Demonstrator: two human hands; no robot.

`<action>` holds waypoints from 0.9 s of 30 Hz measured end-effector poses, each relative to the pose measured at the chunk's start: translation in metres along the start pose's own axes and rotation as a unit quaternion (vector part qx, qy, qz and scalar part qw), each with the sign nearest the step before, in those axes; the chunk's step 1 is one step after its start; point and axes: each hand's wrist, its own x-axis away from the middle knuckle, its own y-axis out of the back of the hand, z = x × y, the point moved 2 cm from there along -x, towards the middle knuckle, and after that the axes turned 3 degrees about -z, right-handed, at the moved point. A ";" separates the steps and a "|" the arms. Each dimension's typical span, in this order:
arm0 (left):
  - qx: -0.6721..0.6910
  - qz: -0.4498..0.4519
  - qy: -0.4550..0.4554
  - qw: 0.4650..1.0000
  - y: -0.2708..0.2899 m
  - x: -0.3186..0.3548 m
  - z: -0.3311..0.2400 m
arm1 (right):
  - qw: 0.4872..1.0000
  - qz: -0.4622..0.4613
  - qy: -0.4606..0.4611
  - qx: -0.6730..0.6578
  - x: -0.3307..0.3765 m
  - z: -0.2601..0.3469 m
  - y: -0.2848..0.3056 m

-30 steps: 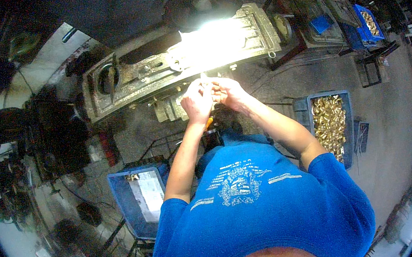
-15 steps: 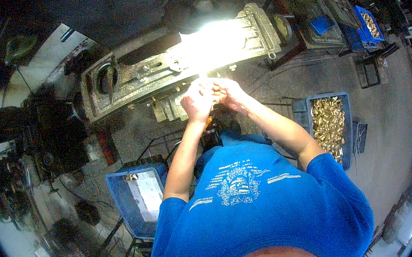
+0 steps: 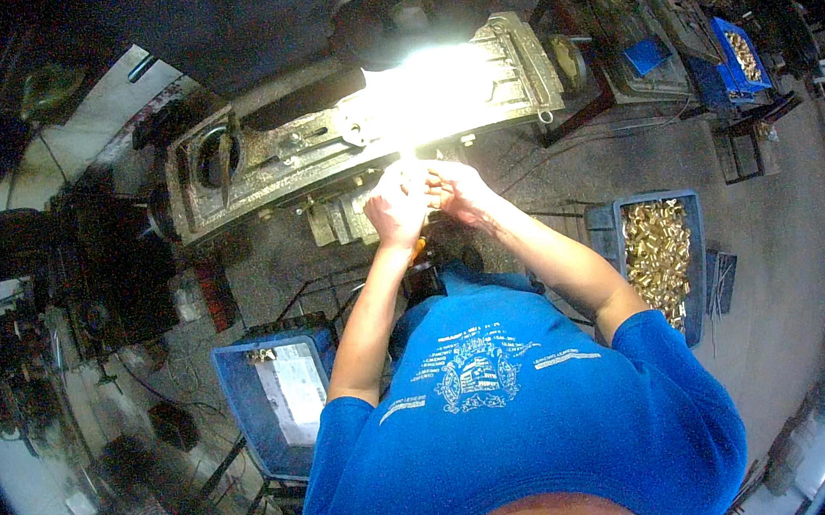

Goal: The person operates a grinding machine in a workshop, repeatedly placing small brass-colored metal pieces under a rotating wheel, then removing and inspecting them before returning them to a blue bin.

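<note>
My left hand and my right hand meet in front of me, just off the near edge of a metal machine table. Fingers on both are curled in and closed, fingertips close together. Strong lamp glare washes out the fingertips, so whatever is between them cannot be made out. Below my left wrist a small orange thing shows. To the right of my right arm stands a blue-grey bin heaped with small brass-coloured metal parts.
A blue bin at my left holds a white sheet and a few metal pieces. Above the table hangs a dark round machine head beside the glare. Far right, a blue box contains more metal parts. A fan stands lower left.
The view has shifted very slightly. My hands stay together in the same place, with only a small movement of the fingers.
</note>
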 end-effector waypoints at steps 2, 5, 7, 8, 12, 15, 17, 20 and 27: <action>-0.003 -0.002 -0.003 1.000 -0.001 0.001 0.001 | 1.000 -0.006 -0.001 -0.003 0.001 0.000 -0.002; -0.013 0.019 0.015 1.000 0.001 0.001 -0.002 | 1.000 -0.006 0.000 -0.001 0.000 0.000 0.000; 0.016 0.024 0.048 0.998 0.001 0.003 0.003 | 0.998 -0.009 0.040 0.041 0.009 0.004 -0.007; 0.032 0.026 0.064 0.997 0.000 0.004 0.007 | 0.996 -0.010 0.060 0.063 0.014 0.006 -0.013; 0.347 0.057 0.168 0.921 0.002 0.003 0.008 | 0.984 -0.014 0.128 0.124 0.020 0.007 -0.018; 0.523 0.132 0.241 0.807 -0.005 0.005 0.031 | 0.936 -0.016 0.216 0.279 0.020 -0.001 -0.009; 0.599 0.145 0.265 0.741 -0.014 0.012 0.050 | 0.865 -0.040 0.310 0.393 0.028 0.000 -0.025; 0.698 0.165 0.285 0.636 -0.021 0.020 0.056 | 0.723 -0.028 0.413 0.554 0.042 0.015 -0.049; 0.697 0.127 0.347 0.615 -0.030 0.032 0.048 | 0.645 -0.050 0.476 0.595 0.057 0.012 -0.053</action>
